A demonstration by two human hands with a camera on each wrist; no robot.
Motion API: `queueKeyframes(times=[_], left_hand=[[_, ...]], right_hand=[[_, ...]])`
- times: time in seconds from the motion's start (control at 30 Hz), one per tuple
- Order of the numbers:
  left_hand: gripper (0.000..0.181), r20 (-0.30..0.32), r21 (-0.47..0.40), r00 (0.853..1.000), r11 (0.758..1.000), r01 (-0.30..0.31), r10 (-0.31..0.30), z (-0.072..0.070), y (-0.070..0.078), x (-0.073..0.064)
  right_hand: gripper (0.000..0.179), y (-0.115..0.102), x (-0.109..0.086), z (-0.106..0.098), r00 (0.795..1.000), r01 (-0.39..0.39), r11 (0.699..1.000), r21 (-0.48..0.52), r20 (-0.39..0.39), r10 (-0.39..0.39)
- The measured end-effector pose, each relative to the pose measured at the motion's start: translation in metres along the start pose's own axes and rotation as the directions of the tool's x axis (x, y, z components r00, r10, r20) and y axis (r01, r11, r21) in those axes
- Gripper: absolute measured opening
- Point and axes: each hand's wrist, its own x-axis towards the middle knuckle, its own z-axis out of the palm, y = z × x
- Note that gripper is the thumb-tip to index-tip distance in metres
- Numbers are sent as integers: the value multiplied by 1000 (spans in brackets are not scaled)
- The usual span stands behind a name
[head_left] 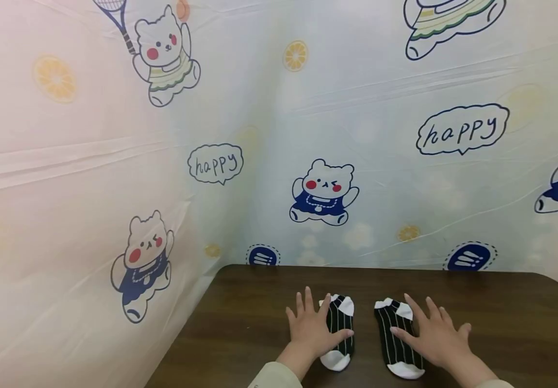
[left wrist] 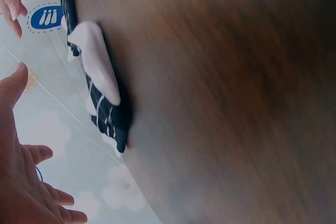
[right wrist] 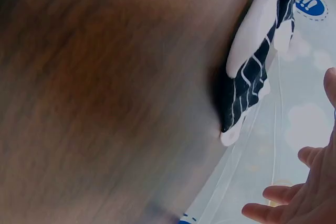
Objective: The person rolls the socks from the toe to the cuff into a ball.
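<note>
Two black socks with thin white stripes and white toes and heels lie side by side on the dark wooden table. Over the outer edge of the left sock (head_left: 341,323) my left hand (head_left: 311,326) is spread, its thumb reaching across the stripes. My right hand (head_left: 436,334) spreads beside the right sock (head_left: 395,339), thumb and forefinger overlapping its right side in the head view. Both wrist views show the palms raised above the tabletop with the fingers apart and holding nothing. The left sock (left wrist: 100,72) lies flat with its white end toward the camera.
The brown table (head_left: 259,291) has rounded far corners. Behind it and along its left side hangs a pale curtain (head_left: 259,205) printed with bears, orange slices and the word "happy". Sleeve cuffs (head_left: 276,375) show at the bottom edge.
</note>
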Motion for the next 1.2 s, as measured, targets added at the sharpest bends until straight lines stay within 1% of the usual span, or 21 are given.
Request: queueKeyframes(times=[0.23, 0.4, 0.57, 0.77, 0.93, 1.2], left_hand=[[90, -16, -22, 1000, 1000, -10, 9, 4, 9, 0], [89, -9, -57, 1000, 998, -8, 8, 4, 16, 0], [89, -7, -71, 999, 997, -36, 36, 4, 26, -2], [86, -27, -62, 997, 996, -70, 68, 5, 37, -8], [86, -39, -62, 995, 994, -90, 88, 7, 44, -12], [85, -11, -75, 996, 993, -92, 92, 13, 56, -14]], right_hand=[[100, 5, 2, -4, 999, 3, 1000, -11, -34, -3], [101, 7, 6, -8, 998, 13, 1000, -8, -54, -13], [99, 9, 10, -11, 998, 14, 1000, 2, -67, -14], [104, 11, 15, -14, 998, 7, 1000, 16, -56, -7], [102, 11, 20, -16, 999, -6, 1000, 24, -37, 7], [102, 13, 24, -17, 999, -13, 1000, 28, -30, 14]])
